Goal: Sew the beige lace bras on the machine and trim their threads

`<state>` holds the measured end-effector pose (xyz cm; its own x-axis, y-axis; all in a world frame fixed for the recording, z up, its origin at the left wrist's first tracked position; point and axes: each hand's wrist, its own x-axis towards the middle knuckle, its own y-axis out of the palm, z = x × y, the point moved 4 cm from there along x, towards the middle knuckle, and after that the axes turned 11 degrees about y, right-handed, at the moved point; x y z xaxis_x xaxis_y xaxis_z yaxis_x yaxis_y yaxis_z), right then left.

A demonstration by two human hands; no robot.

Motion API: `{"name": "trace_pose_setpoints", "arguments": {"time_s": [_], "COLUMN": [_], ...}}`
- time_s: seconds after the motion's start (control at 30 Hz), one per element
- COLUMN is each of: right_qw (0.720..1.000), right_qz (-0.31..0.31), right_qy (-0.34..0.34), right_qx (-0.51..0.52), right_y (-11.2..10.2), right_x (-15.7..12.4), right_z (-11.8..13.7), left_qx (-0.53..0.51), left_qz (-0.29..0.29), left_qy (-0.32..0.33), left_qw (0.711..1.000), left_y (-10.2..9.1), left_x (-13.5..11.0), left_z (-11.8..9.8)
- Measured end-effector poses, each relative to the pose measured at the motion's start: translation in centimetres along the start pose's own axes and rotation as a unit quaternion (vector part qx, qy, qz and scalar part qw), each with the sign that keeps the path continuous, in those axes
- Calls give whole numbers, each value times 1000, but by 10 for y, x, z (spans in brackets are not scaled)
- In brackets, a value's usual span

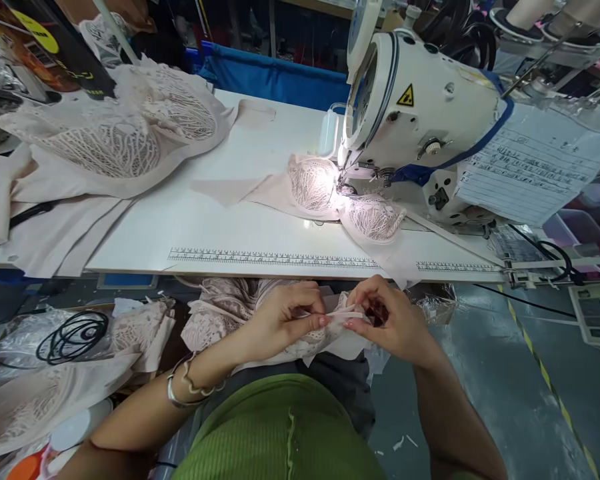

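Note:
Below the table edge, over my lap, both hands pinch a small pale pink fabric piece (341, 317). My left hand (285, 315) is closed on its left end, with silver bangles on the wrist. My right hand (387, 317) is closed on its right end, fingers curled. Under the hands lies a bundle of pink lace pieces (220, 313). On the white table (205, 220), a pink lace bra (330, 197) lies under the needle of the white sewing machine (420, 113), lit by its lamp.
A pile of lace cups and pink fabric (115, 133) covers the table's left end. A printed ruler strip (265, 257) runs along the front edge. A paper sheet (525, 167) hangs on the machine. A black cable coil (73, 337) lies on bagged fabric at lower left. A control box (597, 317) stands at the right.

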<state>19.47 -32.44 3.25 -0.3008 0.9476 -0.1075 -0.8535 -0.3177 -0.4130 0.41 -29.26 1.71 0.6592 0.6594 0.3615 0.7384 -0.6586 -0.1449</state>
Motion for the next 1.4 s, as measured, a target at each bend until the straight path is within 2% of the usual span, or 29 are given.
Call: {"name": "trace_pose_setpoints", "arguments": {"time_s": [0.1, 0.2, 0.3, 0.43, 0.7, 0.83, 1.0, 1.1, 1.27, 1.4], "right_qw": [999, 998, 997, 994, 990, 990, 993, 993, 989, 990], "right_qz": [18, 0, -37, -77, -120, -121, -93, -98, -144, -126], "right_qy": [-30, -52, -33, -19, -16, 5, 12, 19, 22, 23], "right_qx": [7, 29, 64, 80, 76, 72, 73, 58, 32, 61], "right_y": [-3, -4, -5, -4, 0, 2, 8, 8, -5, -10], "right_x": [0, 2, 1, -2, -4, -7, -9, -9, -10, -10], "right_z": [-2, 0, -2, -5, 1, 3, 4, 4, 2, -3], "left_qx": [-14, -11, -29, -78, -80, -57, 26, 66, 0, -74], "left_qz": [-4, -13, -14, -3, -28, -37, -9, -40, -74, -93], "left_qy": [-21, -19, -11, -55, -116, -120, -137, -129, -159, -181], "left_qw": [1000, 1000, 999, 995, 990, 990, 990, 989, 985, 976], "left_y": [-3, -4, -2, 3, 8, 7, 14, 17, 18, 17], "left_x": [-1, 0, 1, 0, 0, 6, 11, 13, 13, 12], "left_z": [4, 5, 5, 7, 13, 6, 3, 4, 9, 15]}}
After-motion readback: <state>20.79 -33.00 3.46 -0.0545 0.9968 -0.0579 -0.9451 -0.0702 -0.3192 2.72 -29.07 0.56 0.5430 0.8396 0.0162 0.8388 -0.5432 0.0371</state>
